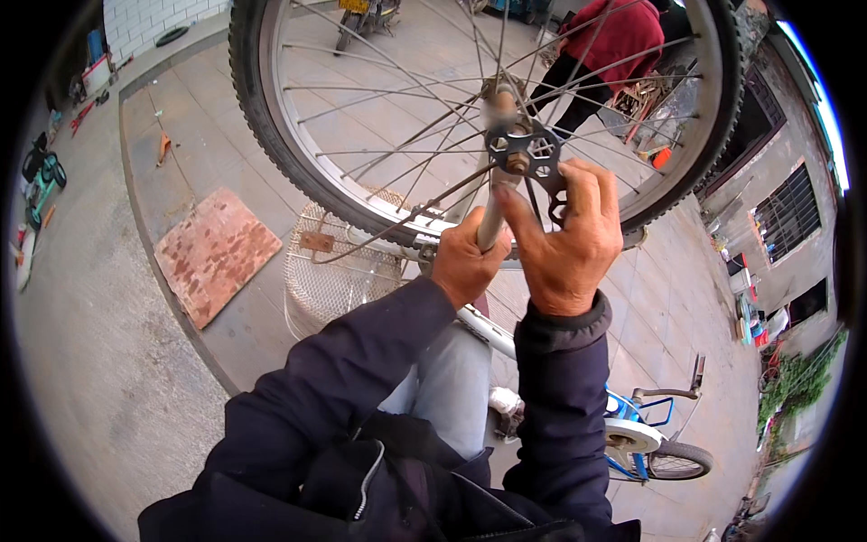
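A bicycle wheel with a black knobby tyre fills the upper view. At its hub a black perforated metal plate sits round the axle bolt. My left hand is closed round the pale fork tube below the hub. My right hand pinches the right side of the plate, its thumb beside the tube. A wire basket with a rusty tab lies behind the wheel, left of my hands.
A reddish square board lies on the paving at left. A blue and white bicycle is at lower right. Another person in red is beyond the wheel. A small green bike stands far left, a scooter farther back.
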